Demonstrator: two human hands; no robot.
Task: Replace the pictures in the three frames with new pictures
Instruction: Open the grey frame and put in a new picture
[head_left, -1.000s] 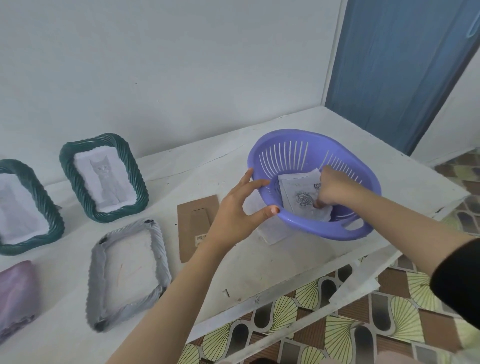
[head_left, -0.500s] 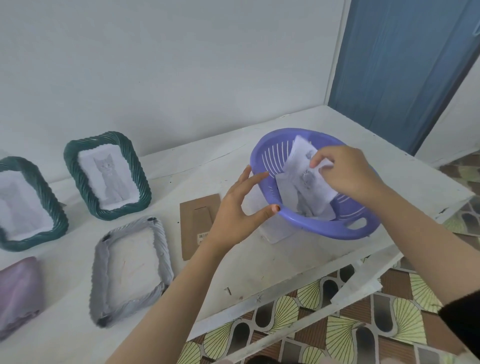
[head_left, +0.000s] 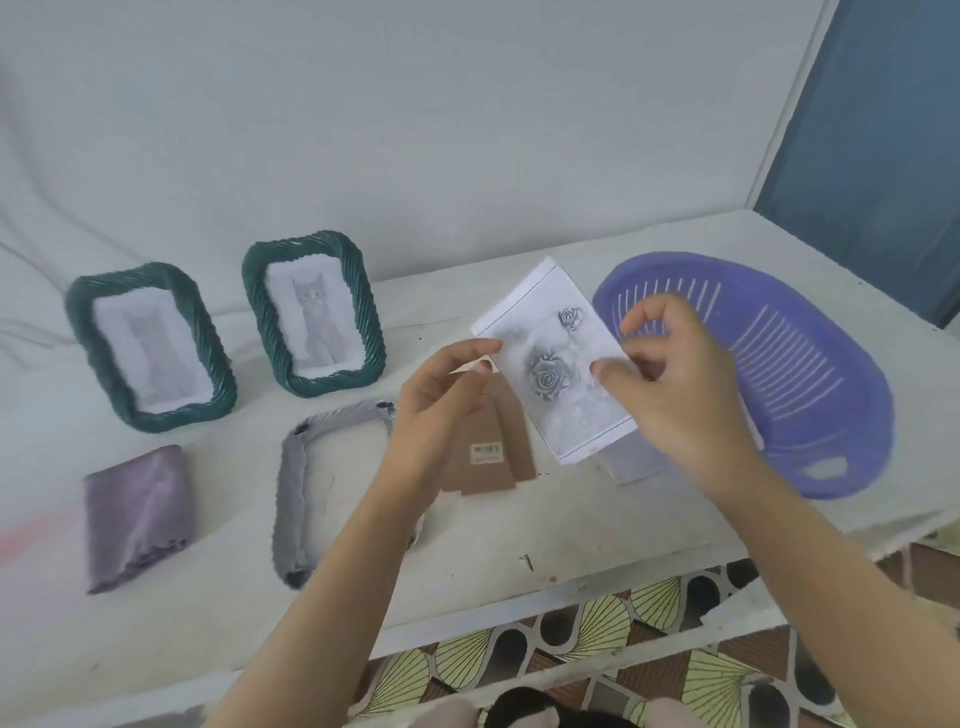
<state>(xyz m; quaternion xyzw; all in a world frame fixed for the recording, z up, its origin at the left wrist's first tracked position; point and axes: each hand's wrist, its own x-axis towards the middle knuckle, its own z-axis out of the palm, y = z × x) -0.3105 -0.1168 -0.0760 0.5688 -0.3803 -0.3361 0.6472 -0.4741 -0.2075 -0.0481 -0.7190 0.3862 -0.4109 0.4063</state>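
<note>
Both hands hold a printed picture of grey roses (head_left: 550, 364) above the table. My right hand (head_left: 670, 384) pinches its right edge and my left hand (head_left: 441, 400) pinches its left edge. Two green frames stand against the wall, each with a cat picture: the left green frame (head_left: 88, 343) and the right green frame (head_left: 358, 317). A grey frame (head_left: 293, 483) lies flat and empty below my left hand. Its brown cardboard backing (head_left: 498, 447) lies beside it, partly behind my left hand.
A purple slotted basket (head_left: 810, 364) sits at the table's right, behind my right hand. A folded mauve cloth (head_left: 137, 509) lies at the front left. A white sheet (head_left: 639, 457) shows under the held picture. The table's front edge (head_left: 519, 613) overhangs a tiled floor.
My right hand lifted the rose picture out of the basket and carried it left. My left hand left the basket rim and took the picture's left edge. The view shifted right.
</note>
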